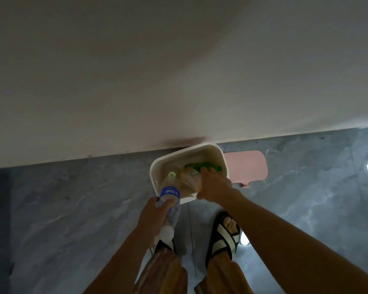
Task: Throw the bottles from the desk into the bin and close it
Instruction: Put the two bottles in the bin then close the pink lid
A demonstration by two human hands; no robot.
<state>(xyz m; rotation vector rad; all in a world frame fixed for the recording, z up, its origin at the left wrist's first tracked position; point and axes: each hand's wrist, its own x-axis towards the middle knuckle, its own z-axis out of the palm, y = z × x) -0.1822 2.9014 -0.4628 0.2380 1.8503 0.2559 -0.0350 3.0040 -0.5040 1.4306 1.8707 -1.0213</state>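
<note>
A white bin (157, 166) stands open on the floor against the wall. My left hand (153, 217) grips a clear bottle with a blue label (170, 194), neck pointing into the bin over its near rim. My right hand (215, 185) reaches into the bin and holds a clear bottle with an orange label (189, 177). A green bottle (202, 166) lies deeper inside the bin, behind my right hand. A pink lid (245, 166) lies on the floor just right of the bin.
A pale wall (179, 71) rises directly behind the bin. The floor is grey marbled tile (72, 209) with bright light reflections at the right. My feet in black and white sandals (223, 232) stand just in front of the bin.
</note>
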